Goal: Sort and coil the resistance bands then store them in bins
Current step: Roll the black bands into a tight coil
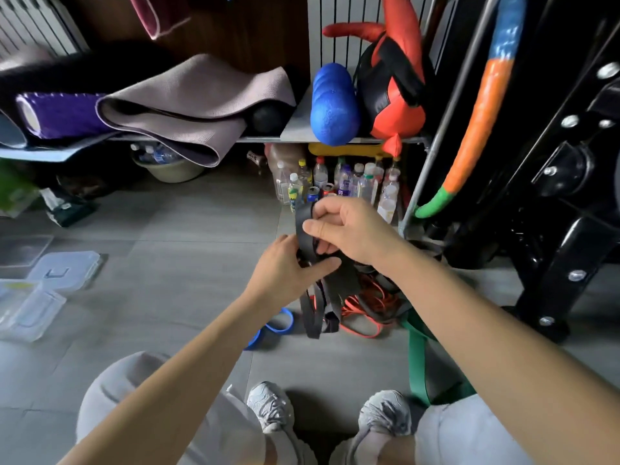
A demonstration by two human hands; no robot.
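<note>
Crouching over the band pile (352, 303), the person pinches a black band (303, 226) in both hands, right hand (349, 229) above left hand (288, 266), seemingly to coil it.

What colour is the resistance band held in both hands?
The resistance band is black, seen best in the head view.

Open floor (188, 229) left; bottles (349, 182) ahead

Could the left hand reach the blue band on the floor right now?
Probably yes, once freed: the left hand grips the black band, but the blue band lies on open floor close by it, with nothing on top.
</note>
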